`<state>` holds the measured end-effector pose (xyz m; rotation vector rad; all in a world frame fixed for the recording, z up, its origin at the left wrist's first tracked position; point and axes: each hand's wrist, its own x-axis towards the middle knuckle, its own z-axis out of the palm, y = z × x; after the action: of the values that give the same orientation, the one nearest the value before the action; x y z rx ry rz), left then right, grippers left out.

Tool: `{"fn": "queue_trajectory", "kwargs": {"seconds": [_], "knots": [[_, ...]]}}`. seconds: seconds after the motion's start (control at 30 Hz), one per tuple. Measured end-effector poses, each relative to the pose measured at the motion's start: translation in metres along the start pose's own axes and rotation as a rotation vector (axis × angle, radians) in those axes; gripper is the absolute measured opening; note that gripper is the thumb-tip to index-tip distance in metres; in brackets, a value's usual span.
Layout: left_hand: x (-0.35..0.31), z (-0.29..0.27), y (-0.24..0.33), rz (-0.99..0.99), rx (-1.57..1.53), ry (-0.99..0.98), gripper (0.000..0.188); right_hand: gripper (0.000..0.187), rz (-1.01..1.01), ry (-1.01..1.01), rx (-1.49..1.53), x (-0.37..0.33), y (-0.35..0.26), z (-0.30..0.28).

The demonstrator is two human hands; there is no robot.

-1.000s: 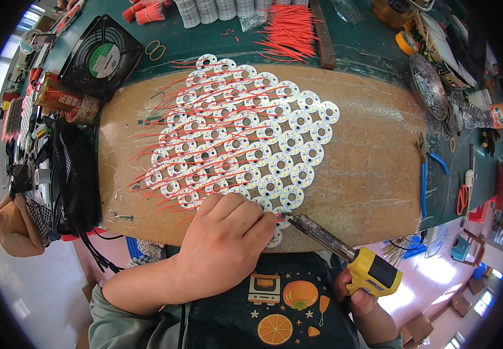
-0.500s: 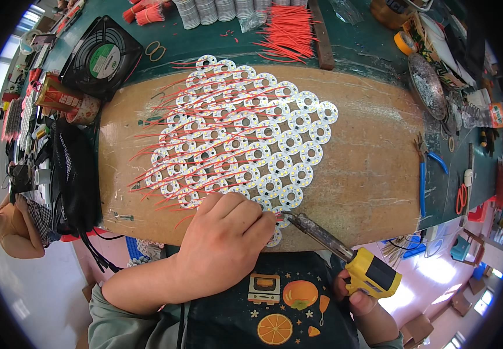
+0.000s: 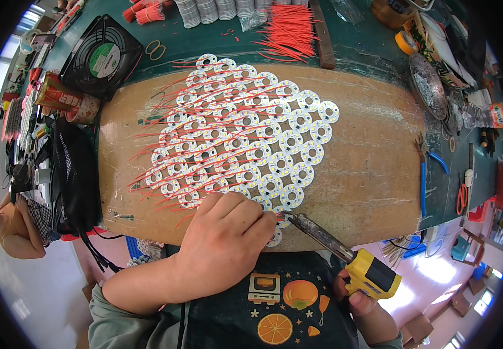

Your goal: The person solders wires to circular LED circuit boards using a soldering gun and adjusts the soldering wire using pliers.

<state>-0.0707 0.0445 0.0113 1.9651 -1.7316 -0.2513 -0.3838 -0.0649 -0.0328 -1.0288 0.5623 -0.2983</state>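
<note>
Round white LED boards (image 3: pixel 328 105) with centre holes lie in slanting rows on a brown work board (image 3: pixel 373 151). Thin red wires run leftward from many of them. At the near end of the rows my left hand (image 3: pixel 222 244) is closed in a pinch, with a bit of red wire (image 3: pixel 280 216) showing at its fingertips; its palm hides some boards. My right hand (image 3: pixel 360 301) grips the yellow handle of a soldering iron (image 3: pixel 373 273). The iron slants up and left, its tip at the red wire beside my left fingertips. Whether the tip touches the wire or board is too small to tell.
A black fan (image 3: pixel 101 58) stands at the back left. Behind the work board are stacked grey discs (image 3: pixel 208 11) and a pile of red wires (image 3: pixel 289 32). To the right lie blue-handled pliers (image 3: pixel 423 186) and a metal dish (image 3: pixel 427 87). Another person (image 3: pixel 16 224) sits far left.
The LED boards' rows have shifted very slightly to the right in the picture. My hands and the soldering iron stay practically where they were.
</note>
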Motion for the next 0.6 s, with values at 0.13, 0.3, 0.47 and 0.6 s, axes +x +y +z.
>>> {"fn": "queue_trajectory", "kwargs": {"seconds": [0.13,0.3,0.47,0.6], "knots": [[0.000,0.000,0.000,-0.001,0.000,0.001,0.020,0.046,0.003,0.028,-0.074,0.001,-0.003,0.002],[0.002,-0.006,0.003,-0.019,0.000,-0.034,0.031,0.036,0.035,0.019,-0.081,0.005,-0.008,0.006],[0.000,-0.006,0.001,-0.017,-0.010,-0.022,0.030,0.036,0.025,0.013,-0.147,0.004,-0.011,0.010],[0.001,-0.004,0.003,-0.025,0.005,-0.025,0.028,0.036,0.015,-0.016,-0.245,0.005,-0.009,0.003]]}}
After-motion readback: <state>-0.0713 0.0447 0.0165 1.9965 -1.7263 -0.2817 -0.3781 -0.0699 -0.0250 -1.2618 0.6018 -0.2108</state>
